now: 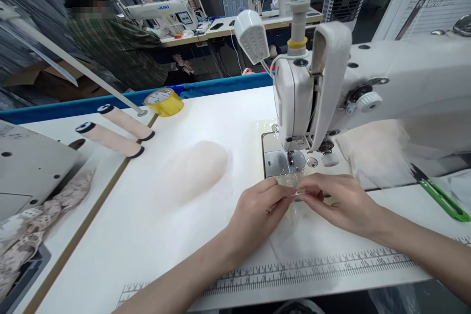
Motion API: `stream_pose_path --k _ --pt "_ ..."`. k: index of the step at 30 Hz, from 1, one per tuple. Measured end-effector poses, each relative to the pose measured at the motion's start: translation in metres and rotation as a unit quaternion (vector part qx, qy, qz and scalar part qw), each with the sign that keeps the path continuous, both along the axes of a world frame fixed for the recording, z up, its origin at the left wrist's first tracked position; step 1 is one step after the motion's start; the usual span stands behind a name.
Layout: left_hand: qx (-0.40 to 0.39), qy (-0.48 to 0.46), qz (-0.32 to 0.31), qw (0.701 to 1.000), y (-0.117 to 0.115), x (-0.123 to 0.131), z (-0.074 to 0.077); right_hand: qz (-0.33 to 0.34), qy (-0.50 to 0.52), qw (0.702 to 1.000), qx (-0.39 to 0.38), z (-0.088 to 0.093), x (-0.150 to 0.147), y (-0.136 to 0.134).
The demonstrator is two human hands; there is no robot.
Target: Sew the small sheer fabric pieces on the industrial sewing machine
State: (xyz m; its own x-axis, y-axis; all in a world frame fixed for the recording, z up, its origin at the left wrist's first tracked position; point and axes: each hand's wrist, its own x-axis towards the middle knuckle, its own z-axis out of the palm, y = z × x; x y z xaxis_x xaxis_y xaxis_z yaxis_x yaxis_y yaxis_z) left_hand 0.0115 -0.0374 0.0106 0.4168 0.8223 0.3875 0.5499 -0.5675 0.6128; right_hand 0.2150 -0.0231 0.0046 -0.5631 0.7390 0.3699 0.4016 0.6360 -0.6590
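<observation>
My left hand (262, 206) and my right hand (338, 202) meet just in front of the sewing machine's needle plate (274, 161). Thumb and fingers of each pinch a small whitish piece of fabric (297, 193), mostly covered by the fingertips. Right behind them is the presser foot (290, 158) of the white sewing machine (294, 98). A sheer beige fabric piece (200, 171) lies flat on the white table to the left. More thin beige fabric (375, 149) is heaped under the machine's arm, right of the needle.
Green-handled snips (443, 200) lie at the right. Two beige thread cones (110, 140) and a yellow tape roll (164, 102) sit at the left, near lace fabric (47, 216). A printed ruler (294, 271) runs along the front edge. Another person (114, 44) sits beyond.
</observation>
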Motion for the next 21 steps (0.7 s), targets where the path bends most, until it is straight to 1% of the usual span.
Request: stream_pose_path --k 4,8,11,16,21 --pt "0.012 0.003 0.002 1.0 -0.0006 0.0002 -0.0017 0.01 0.001 1.0 -0.001 0.0005 -0.0006 -0.0003" --pt "0.014 -0.006 0.0 1.0 -0.0003 0.0004 -0.001 -0.002 0.005 1.0 -0.005 0.0001 -0.0006 -0.0011" --pt "0.019 -0.01 -0.003 1.0 -0.0003 0.0005 -0.0009 -0.005 0.012 1.0 0.0 -0.0005 -0.0005 -0.001" --pt "0.026 -0.013 -0.004 1.0 -0.0001 0.0 -0.0028 0.013 0.021 0.999 0.02 -0.0006 -0.001 -0.0002" --pt "0.048 -0.022 0.006 0.999 0.0001 -0.0004 -0.0029 0.017 0.043 0.998 0.031 -0.0008 -0.0029 0.0002"
